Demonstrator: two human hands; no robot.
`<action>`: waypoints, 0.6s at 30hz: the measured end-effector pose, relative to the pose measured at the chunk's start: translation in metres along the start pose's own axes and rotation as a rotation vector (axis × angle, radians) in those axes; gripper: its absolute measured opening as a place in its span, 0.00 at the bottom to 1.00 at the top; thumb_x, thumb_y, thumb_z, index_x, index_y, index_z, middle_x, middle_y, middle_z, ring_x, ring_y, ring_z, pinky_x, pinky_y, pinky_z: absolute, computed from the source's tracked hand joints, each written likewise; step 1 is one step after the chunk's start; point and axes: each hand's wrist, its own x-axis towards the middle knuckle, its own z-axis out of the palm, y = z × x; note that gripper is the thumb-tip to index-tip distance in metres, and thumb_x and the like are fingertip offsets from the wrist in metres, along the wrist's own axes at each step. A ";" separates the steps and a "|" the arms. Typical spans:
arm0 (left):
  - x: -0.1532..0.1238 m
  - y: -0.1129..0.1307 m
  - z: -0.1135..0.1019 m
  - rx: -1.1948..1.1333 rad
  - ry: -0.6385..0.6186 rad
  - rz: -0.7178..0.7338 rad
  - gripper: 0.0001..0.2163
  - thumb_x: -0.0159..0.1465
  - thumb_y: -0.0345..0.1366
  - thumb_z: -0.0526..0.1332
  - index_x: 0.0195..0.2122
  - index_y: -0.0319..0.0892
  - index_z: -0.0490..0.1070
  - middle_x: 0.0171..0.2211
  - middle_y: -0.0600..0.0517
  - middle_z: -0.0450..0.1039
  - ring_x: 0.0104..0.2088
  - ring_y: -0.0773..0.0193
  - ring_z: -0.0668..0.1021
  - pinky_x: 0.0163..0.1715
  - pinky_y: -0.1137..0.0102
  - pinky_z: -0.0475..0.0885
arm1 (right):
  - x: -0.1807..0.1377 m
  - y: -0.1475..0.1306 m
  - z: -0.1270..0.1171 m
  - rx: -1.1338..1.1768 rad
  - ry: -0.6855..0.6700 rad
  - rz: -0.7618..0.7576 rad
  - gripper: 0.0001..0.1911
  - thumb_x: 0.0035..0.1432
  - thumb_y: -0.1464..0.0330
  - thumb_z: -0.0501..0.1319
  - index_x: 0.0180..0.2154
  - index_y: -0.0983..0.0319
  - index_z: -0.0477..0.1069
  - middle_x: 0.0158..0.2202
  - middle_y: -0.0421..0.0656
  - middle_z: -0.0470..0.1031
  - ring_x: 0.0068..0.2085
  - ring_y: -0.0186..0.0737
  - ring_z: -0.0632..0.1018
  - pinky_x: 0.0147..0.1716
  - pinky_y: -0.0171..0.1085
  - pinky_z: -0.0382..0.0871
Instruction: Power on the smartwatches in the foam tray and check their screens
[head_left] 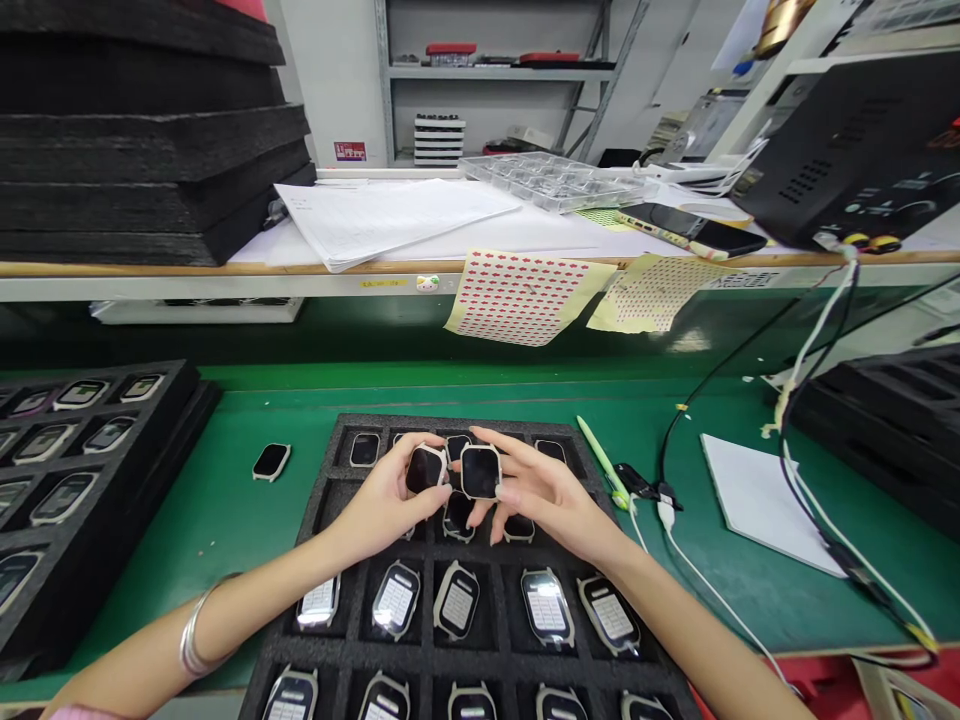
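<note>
My left hand (382, 505) pinches a square smartwatch body (425, 467) with a dark screen. Right beside it, my right hand (544, 492) holds a second smartwatch body (480, 471), its fingers curled round the case. Both hands hover over the far half of a black foam tray (319, 515) on the green bench. The tray's near rows hold several watch bodies (457, 598) with white-labelled screens; its far row holds dark-screened ones (364, 449). A silver bangle (193, 632) circles my left wrist.
A loose watch body (270, 461) lies left of the tray. Another foam tray (82, 470) of watches sits far left. A green pen (598, 458), cables (697, 570) and a white pad (765, 500) lie to the right. Stacked foam (142, 130), papers, sticker sheets (525, 295) and a phone (690, 230) occupy the shelf.
</note>
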 end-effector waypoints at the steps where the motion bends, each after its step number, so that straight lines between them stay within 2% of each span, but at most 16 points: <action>1: 0.000 -0.001 0.000 0.043 0.014 0.013 0.17 0.58 0.31 0.61 0.48 0.42 0.63 0.41 0.50 0.69 0.37 0.63 0.73 0.38 0.69 0.70 | 0.001 0.000 -0.001 0.015 -0.004 -0.003 0.27 0.63 0.67 0.60 0.61 0.59 0.56 0.48 0.52 0.71 0.37 0.44 0.79 0.28 0.38 0.77; 5: -0.002 -0.004 0.000 0.162 -0.013 0.026 0.14 0.59 0.30 0.59 0.47 0.42 0.64 0.40 0.51 0.68 0.35 0.63 0.71 0.34 0.70 0.69 | 0.003 0.006 -0.005 0.050 -0.029 0.001 0.16 0.62 0.69 0.61 0.52 0.62 0.66 0.34 0.46 0.76 0.30 0.40 0.79 0.27 0.36 0.75; 8: -0.004 -0.004 0.001 0.210 -0.031 0.037 0.14 0.59 0.29 0.58 0.47 0.42 0.64 0.40 0.51 0.69 0.39 0.61 0.72 0.37 0.69 0.69 | 0.003 0.010 -0.007 0.051 -0.049 0.024 0.15 0.61 0.70 0.63 0.50 0.64 0.67 0.27 0.44 0.77 0.27 0.39 0.79 0.29 0.37 0.75; 14: -0.007 -0.002 0.005 0.183 -0.019 0.027 0.17 0.60 0.31 0.58 0.50 0.44 0.60 0.44 0.50 0.68 0.42 0.59 0.72 0.42 0.68 0.68 | 0.005 0.006 -0.004 0.107 -0.018 0.017 0.22 0.59 0.69 0.64 0.55 0.61 0.66 0.36 0.45 0.75 0.27 0.40 0.80 0.25 0.37 0.76; 18: -0.007 -0.001 0.006 0.205 -0.026 0.054 0.16 0.60 0.30 0.57 0.50 0.44 0.60 0.40 0.51 0.69 0.41 0.60 0.72 0.41 0.68 0.67 | 0.005 0.007 -0.006 0.117 -0.021 0.024 0.22 0.59 0.69 0.64 0.54 0.63 0.66 0.31 0.45 0.76 0.26 0.41 0.80 0.25 0.36 0.75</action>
